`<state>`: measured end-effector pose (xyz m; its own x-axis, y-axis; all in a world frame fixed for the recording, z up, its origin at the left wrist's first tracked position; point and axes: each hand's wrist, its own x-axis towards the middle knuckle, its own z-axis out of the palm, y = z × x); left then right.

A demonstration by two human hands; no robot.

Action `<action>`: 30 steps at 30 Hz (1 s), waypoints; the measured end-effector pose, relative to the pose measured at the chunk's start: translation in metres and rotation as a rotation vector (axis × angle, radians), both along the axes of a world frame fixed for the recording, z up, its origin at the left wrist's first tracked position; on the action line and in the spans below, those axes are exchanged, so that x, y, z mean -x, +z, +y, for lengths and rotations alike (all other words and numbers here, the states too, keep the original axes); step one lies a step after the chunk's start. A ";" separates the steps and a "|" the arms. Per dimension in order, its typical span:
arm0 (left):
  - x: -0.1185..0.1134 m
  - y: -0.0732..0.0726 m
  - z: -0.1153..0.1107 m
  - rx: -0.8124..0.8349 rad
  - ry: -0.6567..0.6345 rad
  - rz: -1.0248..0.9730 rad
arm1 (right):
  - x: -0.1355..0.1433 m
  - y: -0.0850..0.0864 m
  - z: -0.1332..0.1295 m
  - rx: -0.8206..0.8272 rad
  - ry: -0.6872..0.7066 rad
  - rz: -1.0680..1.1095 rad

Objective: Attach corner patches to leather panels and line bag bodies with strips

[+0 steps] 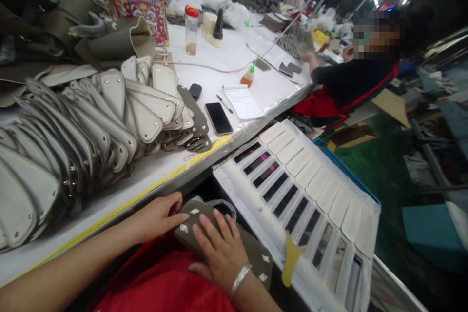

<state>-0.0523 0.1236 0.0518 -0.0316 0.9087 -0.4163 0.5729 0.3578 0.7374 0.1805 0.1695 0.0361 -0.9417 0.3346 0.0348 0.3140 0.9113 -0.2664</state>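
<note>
An olive-grey leather bag panel (254,248) lies across my lap, with small white patches near both ends. My left hand (163,214) is at its far left end, fingers curled and thumb pressed on the panel's edge, holding it. Flat on top of the panel rests my right hand (221,248), fingers spread, a silver bracelet at the wrist. Just beyond the panel is a loop of clear plastic-wrapped material (223,204). To the right stands a white slotted rack (226,180), with pale pieces along its far side and a yellow tab (290,261) on its near edge.
Stacked pale leather flaps with rivets (109,122) cover the table's left. A phone (218,118), notepad (243,102), pen (224,104), glue bottle (247,77) and red-lidded cup (191,29) stand or lie on the white table (215,66). A co-worker (351,78) sits at the far right.
</note>
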 end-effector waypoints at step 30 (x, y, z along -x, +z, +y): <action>-0.075 0.008 0.013 -0.501 -0.653 0.446 | -0.059 0.012 -0.013 0.027 -0.445 -0.175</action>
<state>0.0228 0.1367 0.0596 0.4861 0.8728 -0.0442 0.8155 -0.4348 0.3820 0.2393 0.1566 0.0482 -0.6976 0.7054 -0.1258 0.7145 0.6716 -0.1960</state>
